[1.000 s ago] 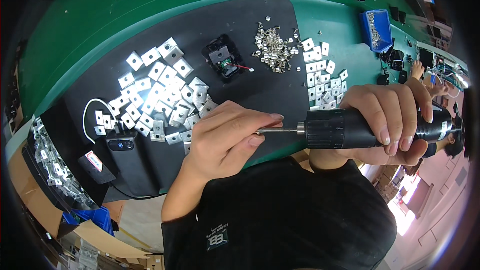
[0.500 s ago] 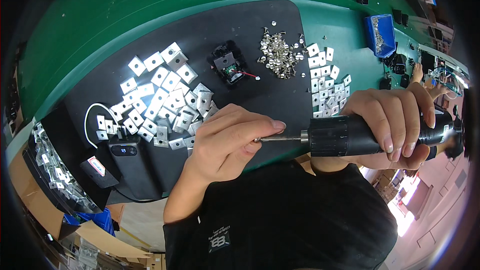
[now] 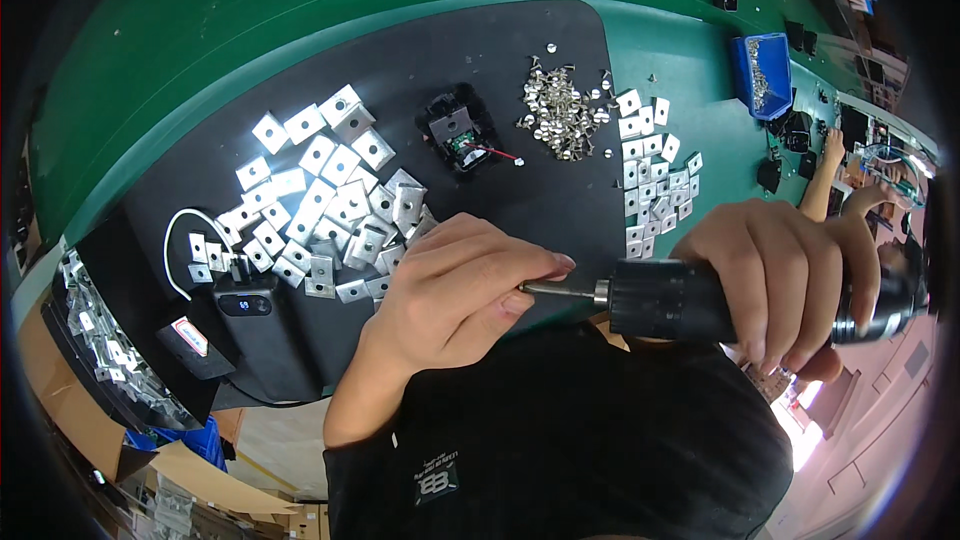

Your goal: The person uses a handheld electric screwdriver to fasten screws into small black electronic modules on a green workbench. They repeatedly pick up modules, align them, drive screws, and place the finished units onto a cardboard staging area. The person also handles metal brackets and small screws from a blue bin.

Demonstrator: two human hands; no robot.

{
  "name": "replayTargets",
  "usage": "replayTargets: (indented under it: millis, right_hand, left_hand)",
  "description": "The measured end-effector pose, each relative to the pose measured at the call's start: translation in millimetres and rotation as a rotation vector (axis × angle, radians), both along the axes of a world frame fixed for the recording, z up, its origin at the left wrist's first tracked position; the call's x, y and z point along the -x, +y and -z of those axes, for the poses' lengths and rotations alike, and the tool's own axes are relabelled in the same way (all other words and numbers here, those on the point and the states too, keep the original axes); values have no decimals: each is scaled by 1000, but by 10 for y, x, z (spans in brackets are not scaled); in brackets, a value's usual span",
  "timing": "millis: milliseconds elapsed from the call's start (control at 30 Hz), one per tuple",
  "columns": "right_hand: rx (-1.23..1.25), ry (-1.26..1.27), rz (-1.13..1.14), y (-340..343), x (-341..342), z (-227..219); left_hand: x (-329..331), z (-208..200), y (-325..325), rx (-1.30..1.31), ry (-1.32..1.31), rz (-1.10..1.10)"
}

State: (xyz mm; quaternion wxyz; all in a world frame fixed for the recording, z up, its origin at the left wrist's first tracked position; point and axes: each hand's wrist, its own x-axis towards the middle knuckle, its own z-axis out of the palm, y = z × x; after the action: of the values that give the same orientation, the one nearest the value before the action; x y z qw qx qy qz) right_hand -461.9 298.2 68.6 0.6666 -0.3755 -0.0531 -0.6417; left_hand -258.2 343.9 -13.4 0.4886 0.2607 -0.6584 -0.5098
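"Two-handed hold — on what?"

"Right hand (image 3: 785,265) curled round the black, cylindrical power screwdriver (image 3: 655,300), held up near the flat black work mat (image 3: 560,210); left hand (image 3: 450,290) pinching at the tip of its thin, silvery steel bit (image 3: 567,290)."

"How would it handle?"

"Fairly heavy and stiff, probably — so take it round the barrel. The smooth bit may slip; a light fingertip pinch suits it."

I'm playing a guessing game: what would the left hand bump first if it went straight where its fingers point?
The left hand touches a thin metal bit; past that, it would probably meet the black drill, though depth is hard to judge.
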Motion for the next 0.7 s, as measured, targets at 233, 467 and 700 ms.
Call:
replayTargets:
  millis: [233, 467, 700]
  right_hand:
    - [-55, 102, 121, -33, -68, 45]
    - [-163, 431, 348, -23, -340, 77]
    - [-97, 533, 281, -154, -359, 211]
  left_hand:
    - [-211, -205, -271, 195, -717, -414]
    - [-141, 21, -408, 89, -870, -365]
    - [-137, 38, -449, 76, -837, -388]
